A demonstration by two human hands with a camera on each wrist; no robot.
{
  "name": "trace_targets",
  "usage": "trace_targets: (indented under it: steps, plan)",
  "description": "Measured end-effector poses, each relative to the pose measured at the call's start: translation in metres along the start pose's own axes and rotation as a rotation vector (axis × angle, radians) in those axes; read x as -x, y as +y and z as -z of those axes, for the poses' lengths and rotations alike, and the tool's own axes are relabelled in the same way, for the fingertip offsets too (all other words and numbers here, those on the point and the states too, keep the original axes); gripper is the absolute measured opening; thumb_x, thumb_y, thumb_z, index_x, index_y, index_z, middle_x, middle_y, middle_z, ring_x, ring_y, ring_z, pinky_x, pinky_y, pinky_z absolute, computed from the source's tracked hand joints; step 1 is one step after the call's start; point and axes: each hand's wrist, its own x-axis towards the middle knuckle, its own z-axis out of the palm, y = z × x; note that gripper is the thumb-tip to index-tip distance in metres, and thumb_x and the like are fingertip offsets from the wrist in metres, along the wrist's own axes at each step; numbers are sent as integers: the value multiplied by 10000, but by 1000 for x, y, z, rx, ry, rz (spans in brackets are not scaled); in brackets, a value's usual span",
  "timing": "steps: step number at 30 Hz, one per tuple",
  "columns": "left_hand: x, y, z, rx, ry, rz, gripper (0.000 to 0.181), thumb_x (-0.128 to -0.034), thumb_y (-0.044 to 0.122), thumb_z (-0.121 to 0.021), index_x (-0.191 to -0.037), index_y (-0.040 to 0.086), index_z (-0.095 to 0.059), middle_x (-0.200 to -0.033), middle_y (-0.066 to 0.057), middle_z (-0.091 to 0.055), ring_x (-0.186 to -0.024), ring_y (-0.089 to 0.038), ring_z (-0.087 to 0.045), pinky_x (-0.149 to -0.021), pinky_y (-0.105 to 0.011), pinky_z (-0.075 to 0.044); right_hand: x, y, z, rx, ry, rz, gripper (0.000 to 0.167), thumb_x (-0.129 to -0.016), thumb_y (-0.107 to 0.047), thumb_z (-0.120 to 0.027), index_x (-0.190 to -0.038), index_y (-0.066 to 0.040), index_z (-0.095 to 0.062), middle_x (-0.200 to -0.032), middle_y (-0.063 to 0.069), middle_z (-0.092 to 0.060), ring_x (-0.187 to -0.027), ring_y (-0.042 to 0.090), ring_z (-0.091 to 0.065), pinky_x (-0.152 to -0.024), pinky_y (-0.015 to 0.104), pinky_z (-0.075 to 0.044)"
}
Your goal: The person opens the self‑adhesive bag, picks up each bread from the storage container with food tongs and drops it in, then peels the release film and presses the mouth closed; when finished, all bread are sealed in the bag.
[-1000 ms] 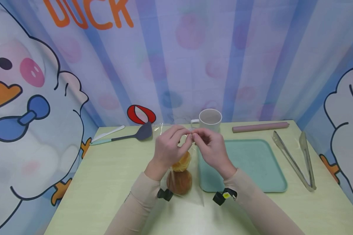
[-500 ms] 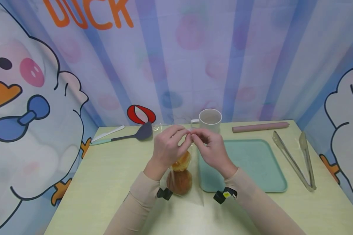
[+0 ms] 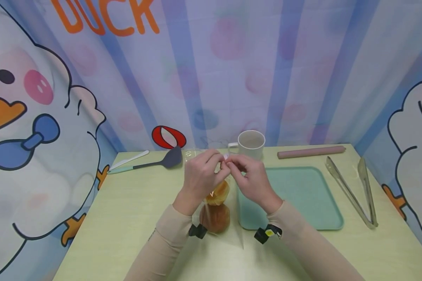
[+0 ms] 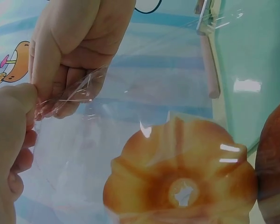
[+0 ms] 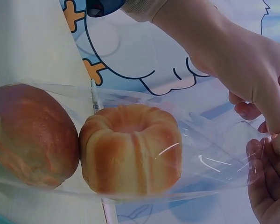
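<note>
Mug (image 3: 251, 142) and tray (image 3: 302, 199) sit near left hand (image 3: 204, 173) and right hand (image 3: 252, 179), pinching clear bag (image 5: 203, 156).

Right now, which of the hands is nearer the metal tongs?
Right. The right hand is left of the tongs, across most of the green tray; the left hand is farther left.

The left-hand grip (image 4: 7, 135) and the right-hand grip (image 4: 79, 46) meet at the edge of a clear plastic bag (image 4: 95, 128), and both pinch the gathered film. A golden fluted bread roll (image 4: 149, 182) sits inside the bag, on the near side of the hands. A smooth brown bun (image 4: 275, 163), partly in view, lies directly beside the roll. To the right, a green tray (image 4: 259, 46) rests on the pale desk (image 4: 219, 109). A pinkish rod (image 4: 210, 70) lies just beyond its far edge. A blue-and-white printed backdrop (image 4: 165, 39) stands at the far side.
</note>
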Motion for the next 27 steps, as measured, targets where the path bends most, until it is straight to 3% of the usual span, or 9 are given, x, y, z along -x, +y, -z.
trace_targets:
  steps: [6,11,15,20,23,27]
  plan:
    - [1,-1,-3,-2,45,16,45,-817,71,-722,-790,63,-686,-779,-43,-697,-499,-158,-545,-426,-254,-394,0,0,-2,-12,28,-7,96,-988,-14,-703,-1065,-21,-759,-954,79,-769,-812,163,-750,-750,342,-641]
    - [5,-3,-4,103,32,135,57,-831,49,-670,-829,60,-615,-728,-65,-615,-500,-164,-507,-442,-275,-427,1,-1,-2,-35,18,-45,87,-1008,-36,-684,-1062,-26,-752,-925,60,-759,-795,167,-743,-757,316,-634]
    - [8,-6,-2,304,40,291,26,-847,25,-603,-853,49,-607,-776,-104,-660,-532,-179,-561,-507,-292,-503,2,1,0,-68,21,-154,117,-1036,-68,-652,-1057,-1,-745,-868,63,-749,-765,184,-730,-713,253,-607]
    - [9,-8,4,681,-4,488,90,-914,-28,-534,-917,38,-595,-921,-131,-777,-486,-207,-592,-449,-258,-455,0,5,4,-96,43,-288,146,-1049,-92,-638,-1055,11,-740,-868,96,-753,-783,185,-731,-692,219,-590]
    - [12,-9,6,823,-45,552,113,-945,-68,-509,-961,15,-584,-928,-159,-771,-574,-205,-656,-489,-237,-474,-1,5,5,-105,34,-315,156,-1054,-107,-632,-1055,6,-739,-881,111,-755,-795,227,-736,-698,226,-590]
    - [15,-12,8,915,-42,588,108,-970,-93,-501,-1000,-31,-584,-914,-207,-719,-734,-152,-692,-651,-233,-547,-1,5,7,-110,41,-344,156,-1058,-118,-630,-1046,-10,-743,-878,112,-756,-792,227,-731,-698,224,-585]
